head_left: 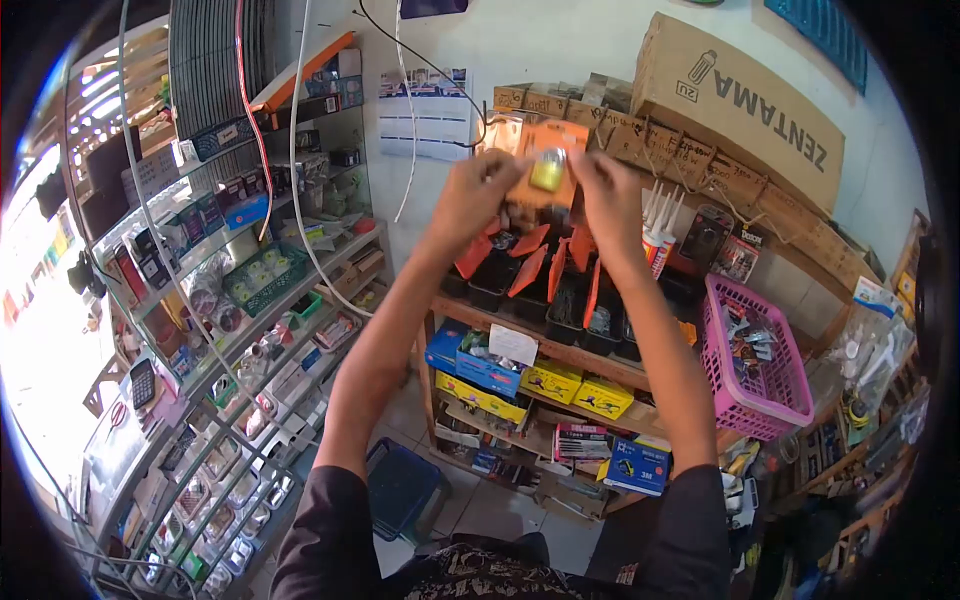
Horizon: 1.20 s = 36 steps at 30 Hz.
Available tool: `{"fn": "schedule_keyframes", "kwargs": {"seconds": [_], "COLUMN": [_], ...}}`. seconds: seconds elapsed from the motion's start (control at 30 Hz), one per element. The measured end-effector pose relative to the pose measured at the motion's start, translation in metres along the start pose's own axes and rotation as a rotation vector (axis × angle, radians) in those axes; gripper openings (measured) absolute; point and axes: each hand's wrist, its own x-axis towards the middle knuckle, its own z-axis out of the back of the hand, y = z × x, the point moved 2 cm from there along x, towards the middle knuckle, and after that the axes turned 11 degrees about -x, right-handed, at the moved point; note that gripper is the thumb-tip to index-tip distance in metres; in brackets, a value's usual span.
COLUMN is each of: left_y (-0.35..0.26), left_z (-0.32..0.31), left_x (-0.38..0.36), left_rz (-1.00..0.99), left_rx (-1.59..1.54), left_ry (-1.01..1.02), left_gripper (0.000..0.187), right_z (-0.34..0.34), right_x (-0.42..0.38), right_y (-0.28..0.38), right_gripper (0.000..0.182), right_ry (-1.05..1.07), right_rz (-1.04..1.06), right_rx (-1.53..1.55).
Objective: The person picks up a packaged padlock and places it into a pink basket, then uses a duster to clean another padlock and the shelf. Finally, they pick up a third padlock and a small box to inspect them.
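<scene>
Up in front of the wall, a brass-coloured padlock [546, 174] in an orange package [563, 135] is held between my two hands. My left hand [478, 190] pinches the package at its left side, fingers closed. At the right side my right hand [608, 190] grips it between thumb and fingers. The package is a little blurred, so its print cannot be read. Just below it stand black bins [490, 285] with orange lids or flaps [529, 270] tilted up. A dark wire hook [484, 125] hangs close to my left hand.
A pink basket [764, 400] of small parts stands to the right, near white-nozzled tubes [660, 225]. A large cardboard box [740, 110] rests above. Glass shelves [215, 250] fill the left, with loose cables [297, 150] hanging before them. Yellow boxes [550, 383] sit below.
</scene>
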Motion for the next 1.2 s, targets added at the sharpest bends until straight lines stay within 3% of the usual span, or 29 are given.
{"fn": "schedule_keyframes", "kwargs": {"seconds": [0.13,0.2,0.3,0.53,0.6,0.83,1.2], "left_y": [-0.016,-0.02,-0.017,-0.012,-0.017,-0.017,-0.011], "left_z": [0.003,0.004,0.007,0.009,0.009,0.004,0.005], "left_x": [0.026,0.026,0.027,0.033,0.035,0.045,0.039], "left_rz": [0.018,0.117,0.158,0.212,0.232,0.211,0.253], "left_rx": [-0.106,-0.105,-0.126,-0.18,-0.203,-0.244,-0.187], "left_ry": [0.003,-0.01,0.007,-0.02,0.03,-0.026,0.03], "left_gripper": [0.026,0.025,0.025,0.025,0.026,0.023,0.024], "right_z": [-0.008,-0.013,-0.011,-0.017,-0.014,-0.015,-0.012], "right_x": [0.032,0.034,0.026,0.032,0.027,0.032,0.028], "right_y": [-0.004,-0.018,-0.004,-0.007,0.011,0.008,-0.003], "right_gripper": [0.034,0.032,0.031,0.026,0.025,0.023,0.026], "right_ry": [0.008,0.141,0.157,0.114,0.116,0.07,0.127], "right_rz": [-0.134,-0.342,-0.446,-0.391,-0.481,-0.507,-0.519], "right_rx": [0.152,0.268,0.357,0.314,0.402,0.447,0.323]}}
